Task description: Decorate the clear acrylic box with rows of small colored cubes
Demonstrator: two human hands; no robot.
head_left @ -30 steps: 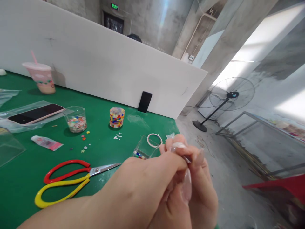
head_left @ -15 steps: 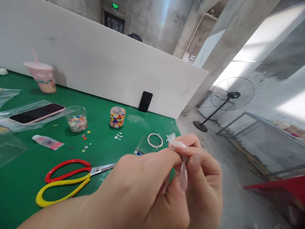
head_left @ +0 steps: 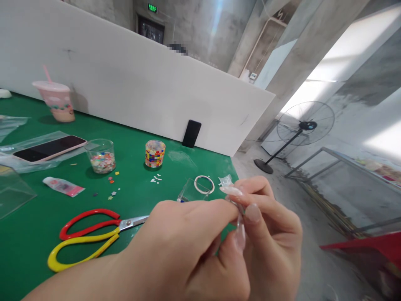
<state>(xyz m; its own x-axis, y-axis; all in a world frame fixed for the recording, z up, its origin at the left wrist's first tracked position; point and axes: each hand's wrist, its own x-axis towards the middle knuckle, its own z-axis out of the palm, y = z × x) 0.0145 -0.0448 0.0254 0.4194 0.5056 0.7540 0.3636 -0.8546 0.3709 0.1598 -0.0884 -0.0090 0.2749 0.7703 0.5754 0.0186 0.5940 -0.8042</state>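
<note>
A: What's going on at the bench's right edge?

B: Both hands up off the green bench (head_left: 37,225), pinched together. Left hand (head_left: 184,246) and right hand (head_left: 272,242) nip some tiny clear bit (head_left: 235,205) between fingertips. Too small to say what it is.

A: Which step, d'you reckon?

B: Looks like fiddly fitting or peeling, mid-way, prob. Next calls for a steady pinch and a fine pull, no slipping off those long nails.

A: Stuff nearby?

B: Metal ring (head_left: 204,184) and a clear box (head_left: 191,193) just behind the hands, near the edge. Scissors (head_left: 90,236) to the left, well apart. Bead cup (head_left: 100,156) and striped pot (head_left: 154,153) further back, toward the white partition (head_left: 125,83).
</note>
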